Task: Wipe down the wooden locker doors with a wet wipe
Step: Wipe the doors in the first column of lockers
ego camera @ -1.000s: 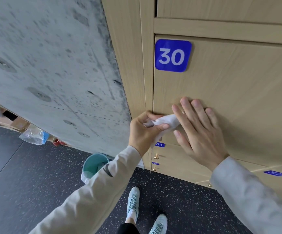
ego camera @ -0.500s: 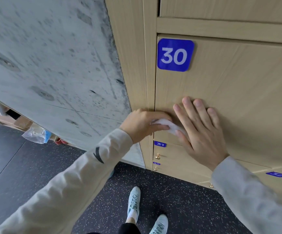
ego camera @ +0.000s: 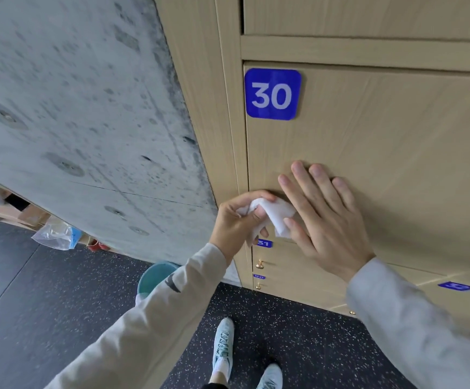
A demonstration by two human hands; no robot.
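Locker door (ego camera: 382,153) numbered 30 took up most of the view, flat rigid wood, nothing to grip, only a surface to press against. Concrete wall (ego camera: 73,108) stood left of it, teal bucket (ego camera: 155,279) on the floor below. Right hand (ego camera: 326,220) lay open, fingers straight and flat on the door's lower left part. Left hand (ego camera: 236,220) was curled, gripping the wet wipe (ego camera: 277,214) bunched at the door's left edge, just beside the right hand's thumb. Wipe looked light, soft, limp, likely damp; best held by a bunched fold so a flat face meets the wood.
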